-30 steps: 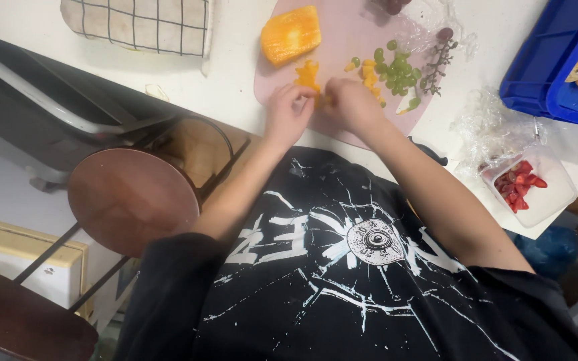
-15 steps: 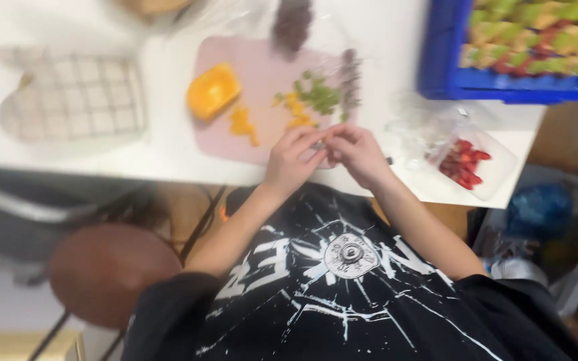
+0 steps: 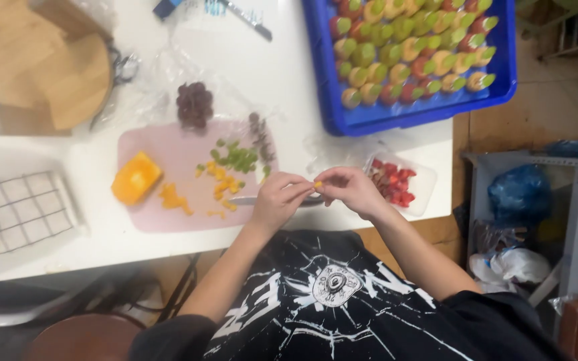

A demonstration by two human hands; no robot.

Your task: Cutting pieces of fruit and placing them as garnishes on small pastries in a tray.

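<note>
White desk [image 3: 282, 73] carries everything. Biggest item: blue tray [image 3: 326, 80] top right, packed w/ rows of fruit skewers in green, orange, red. Next, pink cutting board [image 3: 168, 144] mid-desk w/ a chunk of orange fruit [image 3: 136, 177], small orange cubes [image 3: 221, 182], green pieces [image 3: 239, 158]; dark grapes [image 3: 195, 103] at its top edge. Clear tub of red fruit bits [image 3: 396, 186] sits just right of your hands. Knife partly hidden under left hand, can't tell more.

Your left hand [image 3: 277, 199] & right hand [image 3: 348, 190] meet at desk's near edge, fingertips of both pinched on one tiny orange cube [image 3: 317, 184] held betw. them, above the desk. Stick, if any, too thin to see.

Judging by that: keep pinch light so the soft cube doesn't mash, hold it centred, work close over the board so a drop lands clean.
</note>
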